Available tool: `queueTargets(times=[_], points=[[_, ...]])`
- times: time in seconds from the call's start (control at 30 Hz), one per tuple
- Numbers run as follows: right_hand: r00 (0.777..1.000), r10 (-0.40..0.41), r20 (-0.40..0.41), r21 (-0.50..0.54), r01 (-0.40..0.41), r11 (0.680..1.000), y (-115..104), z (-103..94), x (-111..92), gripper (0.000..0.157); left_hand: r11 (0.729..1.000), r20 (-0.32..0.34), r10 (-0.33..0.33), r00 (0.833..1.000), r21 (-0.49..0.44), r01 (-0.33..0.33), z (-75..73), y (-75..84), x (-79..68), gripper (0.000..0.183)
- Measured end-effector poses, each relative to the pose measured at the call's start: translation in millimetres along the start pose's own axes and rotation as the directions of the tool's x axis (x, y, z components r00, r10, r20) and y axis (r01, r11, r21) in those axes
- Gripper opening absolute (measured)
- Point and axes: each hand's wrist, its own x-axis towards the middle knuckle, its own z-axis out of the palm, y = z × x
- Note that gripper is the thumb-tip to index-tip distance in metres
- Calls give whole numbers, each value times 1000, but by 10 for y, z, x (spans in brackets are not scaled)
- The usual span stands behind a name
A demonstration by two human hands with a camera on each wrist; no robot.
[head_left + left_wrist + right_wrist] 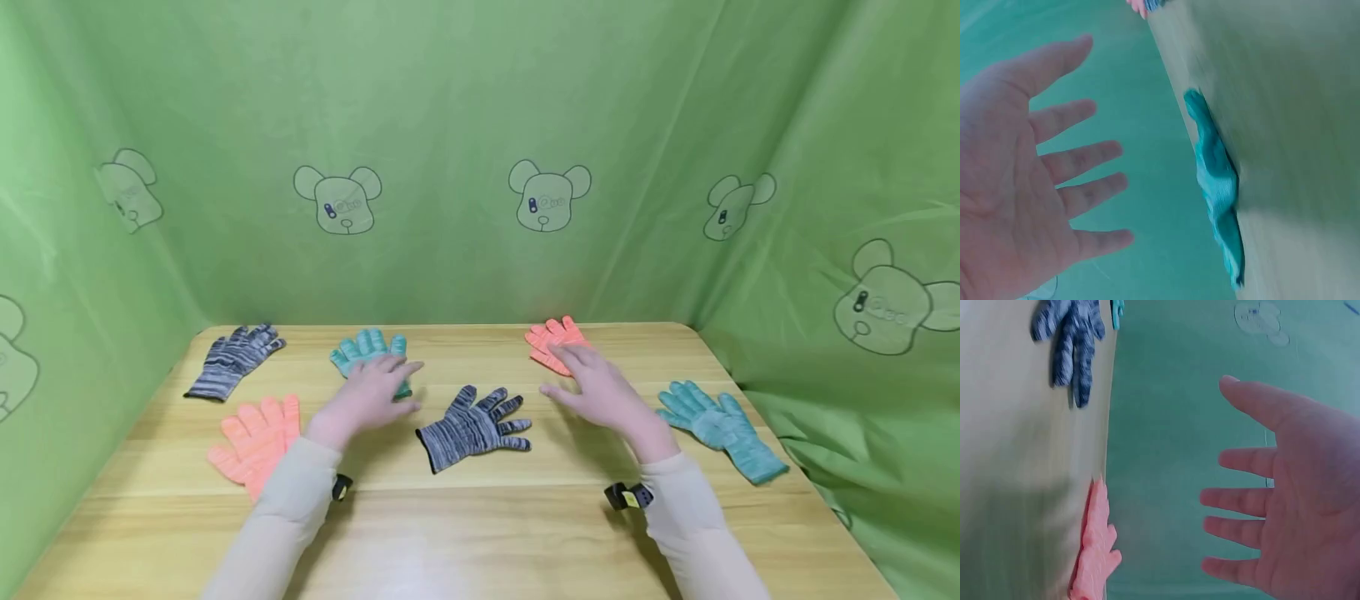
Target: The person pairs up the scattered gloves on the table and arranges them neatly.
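In the head view my left hand [367,393] hovers with fingers spread near a teal knit glove [371,343], hiding part of it. The left wrist view shows that teal glove [1216,181] lying on the table, apart from my fingers. My right hand [600,387], likewise spread and holding nothing, is beside a coral glove [553,337] at the back; this coral glove [1092,550] also shows in the right wrist view. Between the hands lies a grey-black striped glove [474,429], its fingers pointing right.
A second striped glove [234,360] lies at the back left, a second coral glove [258,442] beside my left forearm, and a second teal glove [723,429] at the right edge. Green curtains [465,108] enclose the wooden table [480,525] at the back and sides.
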Motion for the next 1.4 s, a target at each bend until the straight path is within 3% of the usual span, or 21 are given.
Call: queueTargets(times=[0.23, 0.57, 0.73, 1.13, 1.4], points=[[994, -89, 63, 81, 83, 993, -191, 117, -137, 71, 980, 82, 109, 991, -174, -94, 21, 157, -113, 61], [976, -161, 148, 99, 147, 984, -323, 298, -237, 62, 950, 195, 146, 970, -302, -82, 67, 211, -180, 59], [965, -178, 194, 109, 159, 981, -343, 325, -256, 54, 931, 218, 173, 961, -355, -87, 73, 219, -195, 56], [934, -236, 268, 131, 208, 969, -355, 405, -247, 45, 921, 247, 223, 943, -372, -120, 117, 201, -227, 49], [939, -225, 260, 147, 192, 970, -307, 461, -214, 45, 944, 283, 205, 937, -311, -113, 144, 222, -236, 49]])
